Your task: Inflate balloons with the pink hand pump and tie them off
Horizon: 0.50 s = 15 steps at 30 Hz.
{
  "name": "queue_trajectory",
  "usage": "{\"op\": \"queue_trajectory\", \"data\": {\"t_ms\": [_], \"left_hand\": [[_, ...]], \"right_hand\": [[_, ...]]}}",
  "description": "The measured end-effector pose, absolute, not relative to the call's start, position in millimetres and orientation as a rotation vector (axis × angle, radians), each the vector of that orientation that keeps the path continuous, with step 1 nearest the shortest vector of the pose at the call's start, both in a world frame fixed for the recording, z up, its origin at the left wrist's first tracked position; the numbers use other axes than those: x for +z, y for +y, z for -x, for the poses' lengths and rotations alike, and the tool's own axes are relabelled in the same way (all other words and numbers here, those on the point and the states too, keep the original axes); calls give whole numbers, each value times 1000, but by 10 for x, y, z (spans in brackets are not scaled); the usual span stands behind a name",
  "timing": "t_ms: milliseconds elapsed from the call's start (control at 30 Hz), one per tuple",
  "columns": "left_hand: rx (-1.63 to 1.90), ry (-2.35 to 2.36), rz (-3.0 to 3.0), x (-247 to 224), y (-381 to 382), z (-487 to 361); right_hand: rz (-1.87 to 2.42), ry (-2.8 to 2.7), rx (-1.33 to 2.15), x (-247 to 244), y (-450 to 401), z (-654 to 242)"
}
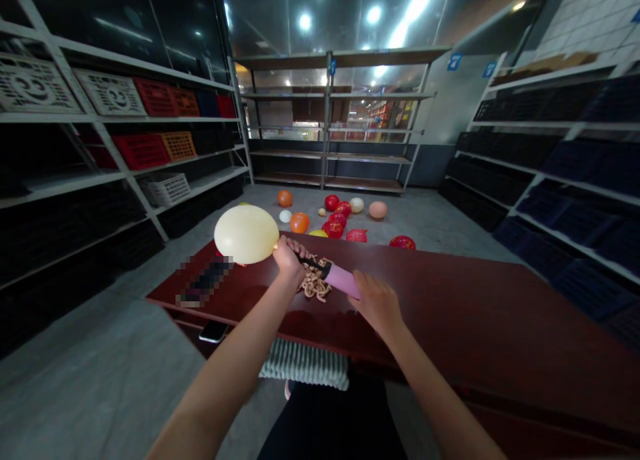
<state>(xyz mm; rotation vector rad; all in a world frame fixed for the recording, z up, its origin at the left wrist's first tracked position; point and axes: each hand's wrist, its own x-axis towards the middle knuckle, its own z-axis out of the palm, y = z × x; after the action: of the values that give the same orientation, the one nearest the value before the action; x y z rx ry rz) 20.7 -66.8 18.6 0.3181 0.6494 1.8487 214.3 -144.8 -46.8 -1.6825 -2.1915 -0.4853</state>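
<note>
A pale yellow balloon [246, 234], partly or fully inflated, extends to the left from my left hand [290, 259]. The fingers of that hand are closed around the balloon's neck, at the black nozzle end of a hand balloon pump [342, 281]. My right hand [376, 303] is wrapped around the pump's pink barrel. The pump slants across the table between both hands. Below it, a pile of uninflated beige balloons [315, 288] lies on the dark red table [450, 293]. How the neck sits on the nozzle is hidden by my left fingers.
A pixelated dark item [206, 281] lies on the table's left part. A phone [213, 331] rests under the tabletop edge, and a grey-green ribbed cloth [305, 363] sits near my lap. Several balloons, including an orange balloon [299, 223], lie on the floor beyond. Shelves [327, 157] surround the area.
</note>
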Motion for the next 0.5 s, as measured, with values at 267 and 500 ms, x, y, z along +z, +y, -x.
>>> {"op": "queue_trajectory", "data": {"t_ms": [267,500], "left_hand": [[1796,555,-269,373,-720,222],[1762,485,-341,495,-803,198]], "right_hand": [[1788,-2283,-483,-204,-1817,-2573],[1961,-2167,49,-12,-2071,-2332]]}}
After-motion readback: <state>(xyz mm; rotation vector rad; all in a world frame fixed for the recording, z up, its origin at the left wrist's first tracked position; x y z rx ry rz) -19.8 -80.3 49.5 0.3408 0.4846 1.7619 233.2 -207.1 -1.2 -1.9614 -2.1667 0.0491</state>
